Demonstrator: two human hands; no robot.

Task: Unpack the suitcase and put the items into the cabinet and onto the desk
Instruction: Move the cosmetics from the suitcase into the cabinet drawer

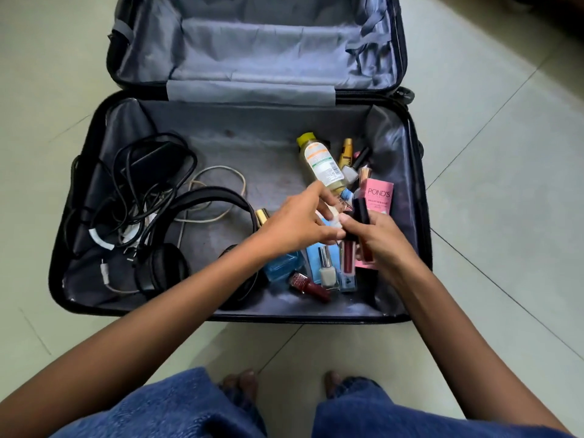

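The hands meet over the right side of the open suitcase (79, 191), which lies flat on the tiled floor (505, 153) with its lid (252, 42) folded back. The right hand (382, 241) grips two lip gloss tubes (349, 252) with black caps, held upright side by side. The left hand (297, 226) reaches across to touch it, its thumb and fingers curled round a small pale item (334, 220) that is too hidden to name.

Cosmetics are heaped beneath and around the hands. A clear bottle with a yellow cap (319, 162) lies just beyond the left fingertips, with a gold tube (346, 150) beside it. A pink Pond's box (379, 196) sits behind the right hand. Nearer the person are a blue glass bottle (281, 267), an upright pale nail polish (327, 273) and a dark red nail polish (308, 284) on its side.

On the left of the suitcase lie black headphones (170, 267), a tangle of black cables (148, 172) and a beige cord loop (221, 181).
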